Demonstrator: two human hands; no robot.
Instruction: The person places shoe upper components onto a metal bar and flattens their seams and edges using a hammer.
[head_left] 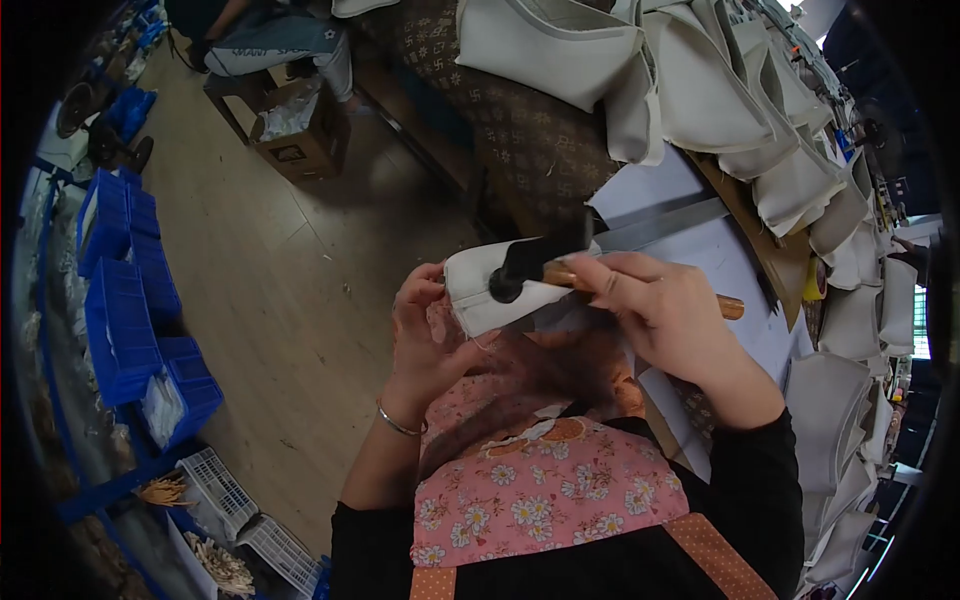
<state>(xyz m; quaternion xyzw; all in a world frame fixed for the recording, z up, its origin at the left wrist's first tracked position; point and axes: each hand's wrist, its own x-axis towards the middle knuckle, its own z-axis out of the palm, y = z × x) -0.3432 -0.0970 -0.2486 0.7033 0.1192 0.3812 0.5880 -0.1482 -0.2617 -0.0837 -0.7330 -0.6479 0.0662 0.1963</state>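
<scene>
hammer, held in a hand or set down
Held: the right hand grips the hammer by its wooden handle. Its head shows against the white piece; I cannot tell whether they touch.

The right hand [655, 308] grips a black-headed hammer [540, 258] by its wooden handle [731, 307]. The hammer is over a stitched white piece [468, 272] — contact cannot be confirmed. The left hand [422, 328] holds the white piece at its left end. A grey bar [670, 226] crosses a white sheet [742, 268]. Pale sewn pieces [700, 90] are heaped toward the far and right edges of the work surface [525, 150]. Beyond its left edge — a cardboard box [305, 155], blue bins [125, 335] and a seated person [275, 45].
</scene>
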